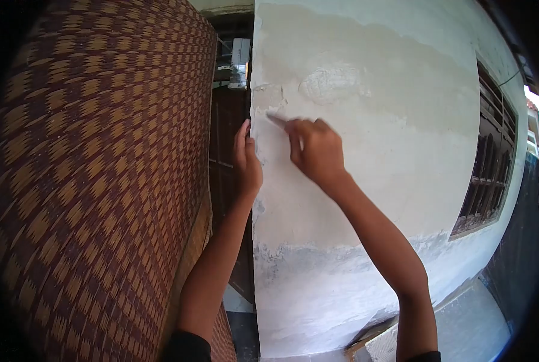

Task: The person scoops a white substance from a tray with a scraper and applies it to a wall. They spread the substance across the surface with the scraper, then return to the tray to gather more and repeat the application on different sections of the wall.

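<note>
My right hand (318, 148) is closed around a thin, flat scraper (277, 121), its handle mostly hidden in my fingers. The scraper's tip meets the white wall (354, 181) near the wall's left corner, just below a patch of rough, chipped plaster (269, 96). My left hand (247, 160) rests along that corner, fingers stretched upward and no tool visible in it. A raised, whitish plaster patch (333, 82) lies above my right hand, within a larger beige area.
A woven brown patterned panel (113, 157) stands close on the left. Between it and the wall is a dark doorway (224, 120). A barred window (492, 151) is set in the wall at right. Boards (372, 344) lie by the wall's foot.
</note>
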The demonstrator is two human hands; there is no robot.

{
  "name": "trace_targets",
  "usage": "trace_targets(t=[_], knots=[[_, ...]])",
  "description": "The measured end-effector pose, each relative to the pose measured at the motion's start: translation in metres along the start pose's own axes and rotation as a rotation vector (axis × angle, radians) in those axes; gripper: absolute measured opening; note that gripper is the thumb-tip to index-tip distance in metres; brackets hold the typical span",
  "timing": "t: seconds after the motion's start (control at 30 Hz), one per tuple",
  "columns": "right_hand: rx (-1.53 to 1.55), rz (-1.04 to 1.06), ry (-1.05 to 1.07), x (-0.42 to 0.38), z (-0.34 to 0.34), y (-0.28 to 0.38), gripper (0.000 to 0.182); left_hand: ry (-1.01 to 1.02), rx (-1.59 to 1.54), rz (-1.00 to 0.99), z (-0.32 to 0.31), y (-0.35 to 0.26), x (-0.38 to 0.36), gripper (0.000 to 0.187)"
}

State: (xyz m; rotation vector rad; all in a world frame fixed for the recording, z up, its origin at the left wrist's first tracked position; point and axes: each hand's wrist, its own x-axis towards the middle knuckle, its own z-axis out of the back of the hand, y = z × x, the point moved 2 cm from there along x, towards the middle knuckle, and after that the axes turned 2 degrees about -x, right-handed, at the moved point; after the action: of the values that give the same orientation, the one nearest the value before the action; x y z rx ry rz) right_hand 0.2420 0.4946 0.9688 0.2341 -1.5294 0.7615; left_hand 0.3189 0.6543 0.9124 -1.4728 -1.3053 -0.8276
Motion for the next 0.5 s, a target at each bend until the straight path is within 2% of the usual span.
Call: trace_targets(t=[0.03, 0.07, 0.1, 0.17, 0.2, 0.27, 0.43, 0.5], knots=[[0.052, -0.089, -0.034, 0.01, 0.004, -0.006, 0.008, 0.024, 0.243, -0.108, -0.001, -0.008, -0.002, 0.047], [0.106, -0.176, -0.069, 0.019, 0.005, -0.013, 0.012, 0.023, 0.243, -0.11, -0.004, -0.009, -0.003, 0.047], [0.106, -0.176, -0.069, 0.028, 0.002, -0.017, 0.012, 0.031, 0.32, -0.131, -0.008, -0.01, -0.005, 0.05], [0.399, -0.497, -0.109, 0.042, -0.007, -0.031, 0.023, 0.097, 0.472, -0.186, -0.013, -0.014, -0.009, 0.058], [0.4, -0.501, -0.108, 0.047, -0.014, -0.033, 0.023, 0.099, 0.474, -0.184, -0.012, -0.012, -0.009, 0.058], [0.339, -0.433, -0.182, 0.055, -0.025, -0.031, 0.025, 0.115, 0.673, -0.313, -0.015, -0.01, -0.009, 0.06], [0.356, -0.445, -0.082, 0.067, -0.038, -0.027, 0.028, 0.11, 0.83, -0.335, -0.018, -0.012, -0.009, 0.065], [0.242, -0.422, -0.049, 0.068, -0.042, -0.026, 0.032, 0.114, 0.845, -0.321, -0.017, -0.012, -0.009, 0.065]])
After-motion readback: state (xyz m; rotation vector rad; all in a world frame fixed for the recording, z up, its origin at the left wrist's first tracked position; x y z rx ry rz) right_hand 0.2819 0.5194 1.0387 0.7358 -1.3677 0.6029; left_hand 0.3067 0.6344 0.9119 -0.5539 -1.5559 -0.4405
